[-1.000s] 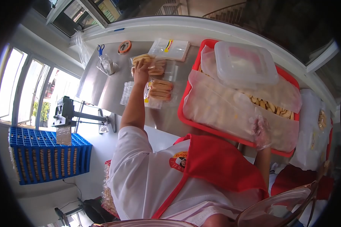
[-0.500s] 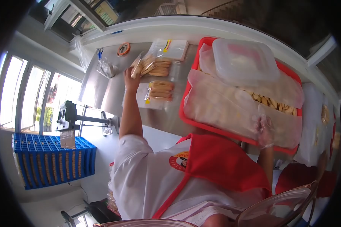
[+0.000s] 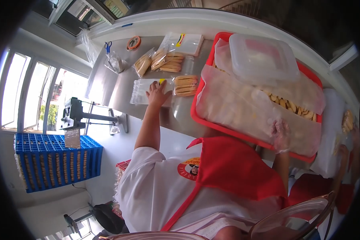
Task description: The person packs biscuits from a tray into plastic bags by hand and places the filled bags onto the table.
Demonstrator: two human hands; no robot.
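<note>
My left hand [image 3: 159, 96], bare with spread fingers, rests on flat clear plastic bags [image 3: 140, 91] with a yellow label. Just right of it lies a packed bag of finger-shaped biscuits [image 3: 186, 85]. Beyond the hand sit more filled bags, one a leaning biscuit bag [image 3: 143, 64] and another biscuit pack [image 3: 172, 62]. My right hand [image 3: 281, 136] wears a clear glove and rests, fingers loosely bent, on the paper sheet [image 3: 232, 104] over a red tray [image 3: 199, 114]. Nothing shows in its grasp. Biscuits [image 3: 290, 106] show through a gap in the paper.
A translucent plastic tub [image 3: 264, 60] sits on the tray's far side. At the back lie labelled bags [image 3: 192, 44], orange tape [image 3: 133, 43] and blue scissors [image 3: 108, 47]. A sealing machine [image 3: 73, 114] and blue crates [image 3: 60, 164] stand left. Another person's hand [image 3: 342, 154] shows far right.
My left hand has let go of the leaning biscuit bag and moved nearer, onto the flat bags. The nearer biscuit pack now lies farther right, beside them. My right hand stays put.
</note>
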